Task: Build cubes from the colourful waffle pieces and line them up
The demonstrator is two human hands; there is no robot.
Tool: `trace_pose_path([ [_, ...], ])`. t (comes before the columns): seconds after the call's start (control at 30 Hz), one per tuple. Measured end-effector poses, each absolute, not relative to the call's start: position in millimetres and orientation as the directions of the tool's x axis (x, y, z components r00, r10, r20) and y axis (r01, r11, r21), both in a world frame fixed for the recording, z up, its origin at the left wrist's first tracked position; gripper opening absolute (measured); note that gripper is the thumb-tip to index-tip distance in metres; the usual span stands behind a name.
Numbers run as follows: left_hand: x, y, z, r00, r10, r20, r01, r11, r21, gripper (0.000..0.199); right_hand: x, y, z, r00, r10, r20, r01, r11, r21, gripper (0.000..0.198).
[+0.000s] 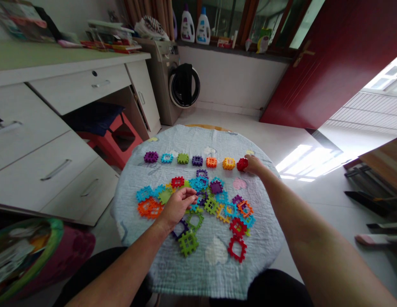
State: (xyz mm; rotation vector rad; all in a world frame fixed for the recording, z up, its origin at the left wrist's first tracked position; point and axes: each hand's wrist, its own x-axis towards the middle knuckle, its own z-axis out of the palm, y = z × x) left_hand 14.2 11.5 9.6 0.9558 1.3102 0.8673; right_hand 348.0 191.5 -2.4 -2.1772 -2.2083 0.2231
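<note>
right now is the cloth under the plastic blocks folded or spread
Spread: the pale blue cloth lies out over the table beneath the plastic blocks, with some wooden rim showing at the far side.

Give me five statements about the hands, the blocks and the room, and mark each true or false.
1. The right hand touches the red block at one end of the row. True.
2. The row is made up of four blocks. False: there are seven.
3. The left hand is at the spread of loose pieces. True.
4. The yellow block is next to the green block in the row. False: the yellow block sits between the orange block and the red one.
5. The washing machine's round door is shut. False: the round door stands open, with a dark cloth hanging over it.
</note>
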Motion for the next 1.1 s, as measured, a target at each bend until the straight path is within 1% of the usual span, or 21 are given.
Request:
trace_pose_path([
  [0.1, 13, 12, 11, 0.080, 0.922, -0.379, -0.003, 0.380, 0.925, 0.031, 349, 182, 6, 0.009, 0.997, -0.072, 0.993, -0.017, -0.119, 0.077],
  [0.13, 13, 12, 12, 0.078, 0.923, -0.378, -0.008, 0.379, 0.925, 0.031, 349, 175, 10, 0.019, 0.998, -0.052, 0.991, -0.026, -0.134, 0.080],
  [0.2, 13, 12, 14, 0.072, 0.923, -0.378, -0.018, 0.380, 0.925, 0.032, 347, 158, 19, 0.028, 1.000, 0.007, 0.981, -0.026, -0.192, 0.080],
  [0.3, 13, 11, 17, 0.066, 0.924, -0.376, -0.029, 0.378, 0.925, 0.031, 338, 121, 29, 0.004, 0.997, 0.080, 0.951, 0.021, -0.310, 0.069],
  [0.43, 14, 8, 18, 0.063, 0.932, -0.358, -0.022, 0.359, 0.933, 0.030, 323, 63, 33, -0.008, 0.994, 0.107, 0.891, 0.056, -0.450, 0.050],
  [0.53, 13, 5, 16, 0.062, 0.944, -0.325, 0.005, 0.326, 0.945, 0.030, 314, 21, 34, 0.054, 0.994, 0.094, 0.837, 0.006, -0.547, 0.040],
  [0.63, 13, 5, 15, 0.063, 0.952, -0.300, 0.038, 0.298, 0.954, 0.030, 307, -11, 32, 0.123, 0.989, 0.078, 0.795, -0.052, -0.604, 0.037],
  [0.73, 13, 5, 15, 0.050, 0.955, -0.293, 0.046, 0.290, 0.956, 0.031, 300, -28, 28, 0.121, 0.992, 0.020, 0.805, -0.087, -0.587, 0.032],
  [0.87, 12, 6, 17, 0.016, 0.962, -0.274, 0.049, 0.273, 0.961, 0.032, 290, -26, 25, 0.055, 0.995, -0.087, 0.860, -0.091, -0.501, 0.028],
  [0.97, 9, 6, 17, -0.003, 0.964, -0.265, 0.053, 0.264, 0.963, 0.031, 282, -20, 22, -0.057, 0.990, -0.126, 0.906, -0.002, -0.424, 0.030],
  [1.03, 8, 7, 16, -0.003, 0.965, -0.263, 0.053, 0.262, 0.964, 0.030, 275, -19, 18, -0.147, 0.981, -0.129, 0.925, 0.090, -0.368, 0.034],
  [1.1, 8, 7, 15, 0.002, 0.965, -0.263, 0.054, 0.263, 0.963, 0.029, 267, -19, 13, -0.203, 0.969, -0.141, 0.940, 0.152, -0.306, 0.039],
])
